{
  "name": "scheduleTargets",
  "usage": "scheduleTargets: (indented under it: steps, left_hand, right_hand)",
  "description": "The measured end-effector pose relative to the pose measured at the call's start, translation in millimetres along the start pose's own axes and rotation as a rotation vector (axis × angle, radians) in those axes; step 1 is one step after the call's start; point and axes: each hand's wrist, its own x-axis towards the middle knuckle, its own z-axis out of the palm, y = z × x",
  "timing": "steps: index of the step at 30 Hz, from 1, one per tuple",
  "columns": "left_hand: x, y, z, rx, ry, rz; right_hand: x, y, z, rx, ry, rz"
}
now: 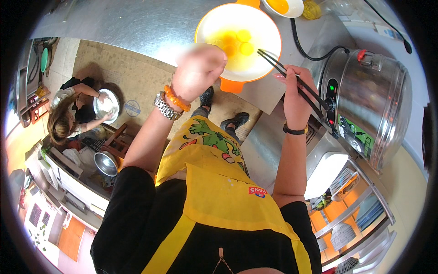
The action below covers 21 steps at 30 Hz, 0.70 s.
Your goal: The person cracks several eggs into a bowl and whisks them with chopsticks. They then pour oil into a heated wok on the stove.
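Note:
A white pot with an orange rim and orange handles point(262, 29) stands on the steel worktop before me. In it lie raw eggs point(246, 48), with several yolks in clear egg white. My right hand point(297, 90) grips a pair of black chopsticks point(278, 66), their tips over the right side of the pot. Over the pot's lower left rim is my left hand point(202, 63), fingers curled and partly blurred; whether it holds something cannot be made out.
A white bowl with yellow-orange liquid point(280, 5) sits beyond the pot. At the right is a large steel cooking drum point(369, 99) with lit indicators and a black cable point(301, 49). To the left, another person point(65, 109) has both hands in a metal basin point(116, 109).

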Motion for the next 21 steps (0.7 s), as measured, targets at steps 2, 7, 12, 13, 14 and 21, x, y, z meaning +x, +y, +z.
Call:
scheduleTargets:
  steps: [2,7,12,13,14,21]
  left_hand:
    - [1.7,-1.6,1.6,0.038,0.096,0.110]
    - [-0.8,-5.7,1.1,0.082,0.121,0.169]
    - [-3.5,-6.1,0.8,0.108,0.113,0.160]
    - [-3.8,-6.1,1.5,0.100,0.109,0.137]
    - [-4.0,-5.9,2.7,0.097,0.112,0.126]
    - [-0.9,-6.9,5.4,0.092,0.125,0.177]
  right_hand:
    - [0.0,0.9,-2.9,-0.081,0.015,-0.065]
    - [-1.7,-4.1,-9.0,-0.066,0.048,-0.088]
    - [-6.0,-12.2,-13.2,-0.026,0.082,-0.038]
    - [-6.8,-12.7,-13.3,-0.008,0.084,-0.031]
    - [-7.3,-12.6,-13.0,0.024,0.086,-0.018]
    - [-0.9,1.2,0.7,0.006,0.060,-0.065]
